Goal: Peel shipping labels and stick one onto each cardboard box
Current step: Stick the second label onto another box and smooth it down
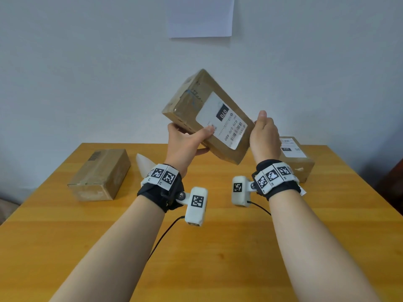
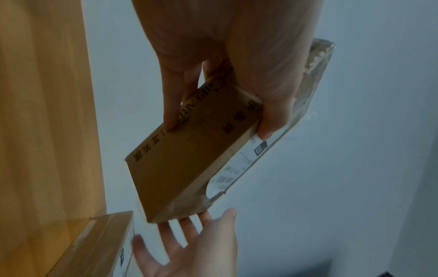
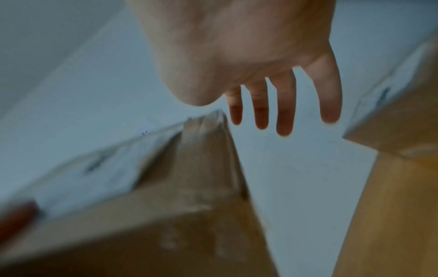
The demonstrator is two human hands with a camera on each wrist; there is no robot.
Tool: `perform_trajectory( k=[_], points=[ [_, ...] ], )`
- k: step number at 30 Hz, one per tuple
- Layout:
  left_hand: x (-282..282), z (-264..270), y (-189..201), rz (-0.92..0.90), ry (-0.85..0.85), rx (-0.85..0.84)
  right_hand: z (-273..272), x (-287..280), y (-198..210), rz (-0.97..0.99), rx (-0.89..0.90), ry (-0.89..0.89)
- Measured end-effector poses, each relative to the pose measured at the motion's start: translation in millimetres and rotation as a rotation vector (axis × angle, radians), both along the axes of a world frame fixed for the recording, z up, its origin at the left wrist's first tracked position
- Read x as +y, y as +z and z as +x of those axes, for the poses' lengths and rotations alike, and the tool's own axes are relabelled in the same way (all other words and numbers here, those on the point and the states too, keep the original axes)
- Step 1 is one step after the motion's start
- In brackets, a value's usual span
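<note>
Both forearms reach forward, raised above the table, and each wrist carries a black band with a small white camera. The left hand (image 1: 185, 140) grips the box (image 1: 207, 114): the thumb (image 1: 207, 130) lies on the top face and the other fingers (image 2: 171, 105) are curled under it. The right hand (image 1: 265, 136) is at the box's right edge, fingers (image 3: 285, 112) straight and slightly spread, thumb pointing up.
</note>
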State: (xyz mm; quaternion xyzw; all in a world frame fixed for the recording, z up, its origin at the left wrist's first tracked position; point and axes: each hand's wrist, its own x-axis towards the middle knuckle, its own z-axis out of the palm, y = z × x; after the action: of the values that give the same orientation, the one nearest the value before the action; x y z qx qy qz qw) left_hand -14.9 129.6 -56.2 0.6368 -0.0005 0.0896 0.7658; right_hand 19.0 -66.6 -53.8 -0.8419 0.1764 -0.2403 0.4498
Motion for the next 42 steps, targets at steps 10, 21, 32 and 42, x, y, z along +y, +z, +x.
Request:
perform_trajectory(
  k=[10, 21, 32, 42],
  points=[
    [2.2, 8.8, -8.8, -0.084, 0.066, -0.024, -14.6, 18.1, 17.8, 0.522, 0.292, 0.414],
    [16.2, 15.0, -4.5, 0.118, 0.187, -0.114, -12.9, 20.6, 14.6, 0.458, 0.326, 0.440],
    [25.9, 17.0, -0.8, 0.310, 0.135, 0.067, -3.9, 14.4, 4.9, 0.298, 0.099, 0.252],
    [20.9, 7.2, 12.1, 0.418, -0.082, 0.105, -4.5, 20.9, 7.2, 0.017, 0.014, 0.022]
  ],
)
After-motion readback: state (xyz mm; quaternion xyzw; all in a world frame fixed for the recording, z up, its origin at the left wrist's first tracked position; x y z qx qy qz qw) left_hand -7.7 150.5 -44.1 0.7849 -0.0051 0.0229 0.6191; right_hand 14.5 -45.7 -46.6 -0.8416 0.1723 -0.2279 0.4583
